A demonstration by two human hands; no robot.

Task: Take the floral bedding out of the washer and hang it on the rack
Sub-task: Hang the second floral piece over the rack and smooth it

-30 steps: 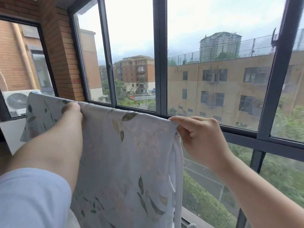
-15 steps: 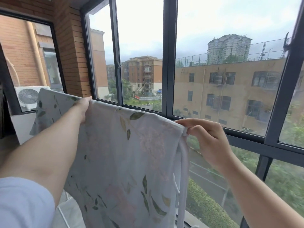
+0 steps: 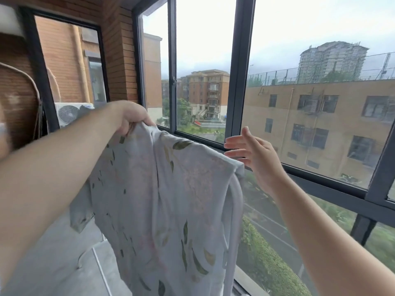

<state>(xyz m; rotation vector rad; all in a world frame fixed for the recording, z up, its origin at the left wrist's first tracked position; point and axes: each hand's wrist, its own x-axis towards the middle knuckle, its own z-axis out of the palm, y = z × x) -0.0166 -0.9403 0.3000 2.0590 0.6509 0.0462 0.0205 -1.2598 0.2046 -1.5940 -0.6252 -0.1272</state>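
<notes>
Since half a second ago, the right hand point(image 3: 255, 155) has let go of the bedding's corner and now hovers just beside it, fingers straight and spread, palm toward the cloth. Whether a fingertip brushes the fabric I cannot tell. The left hand point(image 3: 129, 118) has drawn its stretch of the top edge toward the middle, so the edge that lay flat now rises in a bunch pinched under curled fingers. The bedding point(image 3: 171, 199) hangs over the rack point(image 3: 239, 210), whose white tube shows only at the right side, under the cloth's corner. Most of the sheet falls on the near side, with a deep fold running down from the left grip and a loose flap trailing at lower left. The step in hand looks like evening out the drape, and the task seems nearly done. To do it well, the left hand should carry the bunch back out along the bar rather than drop it, while the right hand flattens and pins the corner so the cloth cannot slide off. Fresh from a washer, the bedding is likely damp and will cling, so a steady pull should serve better than a tug. Around it is an enclosed balcony: a dark-framed window point(image 3: 239, 82) close behind the rack, a brick wall point(image 3: 119, 60) at left, an air conditioner point(image 3: 69, 114) beyond a side pane, grey floor point(image 3: 53, 253) below, and buildings point(image 3: 320, 124) across the street.
</notes>
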